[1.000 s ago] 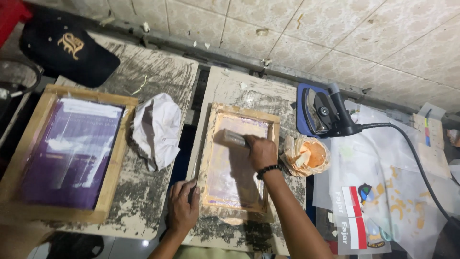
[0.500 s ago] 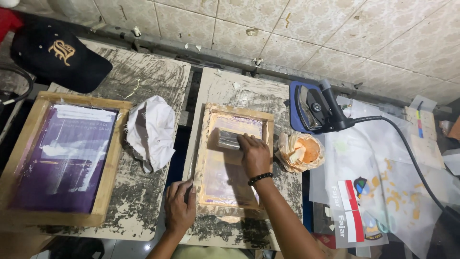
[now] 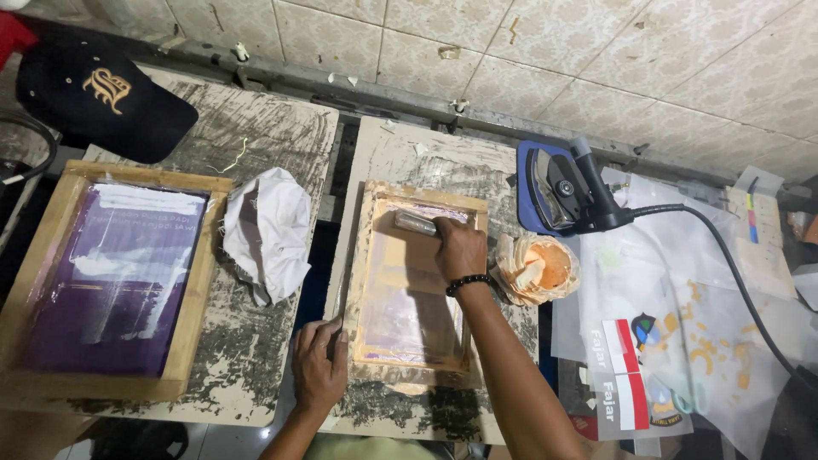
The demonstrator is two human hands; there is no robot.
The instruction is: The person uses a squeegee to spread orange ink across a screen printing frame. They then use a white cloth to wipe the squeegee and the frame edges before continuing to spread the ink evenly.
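A small wooden screen-printing frame (image 3: 368,281) lies on a stained board (image 3: 409,158) in the middle. My right hand (image 3: 458,249) grips a grey squeegee (image 3: 415,224) pressed on the mesh near the frame's far edge. A beaded bracelet sits on that wrist. My left hand (image 3: 319,365) presses flat on the frame's near left corner, fingers spread over the wood.
A larger wooden frame with purple mesh (image 3: 111,277) lies at the left, a crumpled white cloth (image 3: 268,230) beside it. A black cap (image 3: 98,94) sits far left. An orange-stained ink container (image 3: 537,268), an iron (image 3: 562,187) with its cord, and printed sheets (image 3: 673,341) lie to the right.
My right hand has pushed the squeegee a little farther up the mesh, towards the frame's far edge. My left hand stays on the near left corner.
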